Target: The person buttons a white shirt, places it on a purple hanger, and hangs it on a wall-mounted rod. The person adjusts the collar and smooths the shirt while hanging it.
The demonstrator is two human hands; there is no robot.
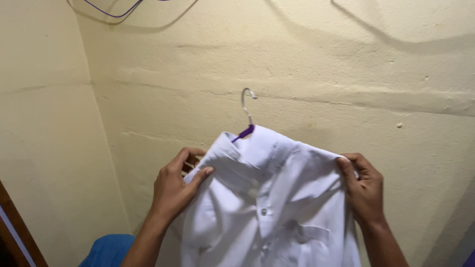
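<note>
White cotton fills the lower middle of the view: a button-up shirt [269,207] sits on a purple hanger [246,129] whose pale metal hook [246,105] pokes up above the collar, free in the air in front of a rough cream wall [321,64]. The person has it by both shoulders. The left hand [173,190] is closed on the shirt's shoulder just beside the collar, thumb pressed across the front of the cloth and fingers curled behind it. The right hand [363,188] pinches the other shoulder seam, thumb on the front and fingers folded round the edge. Here is the risk: the hook hangs on nothing, so the two grips alone carry shirt and hanger, and the cloth on the right side looks bunched and sagging; if either hand loosens, that shoulder may slide off the hanger arm and the garment could tip sideways or drop. The top button area also looks loose, which would let the collar slip. Both forearms rise from the bottom edge, wrists bent slightly inward, hands level with each other, palms turned toward the shirt. A blue cloth [109,249] shows low at the left, and another purple hanger [111,11] peeks in at the top-left edge.
</note>
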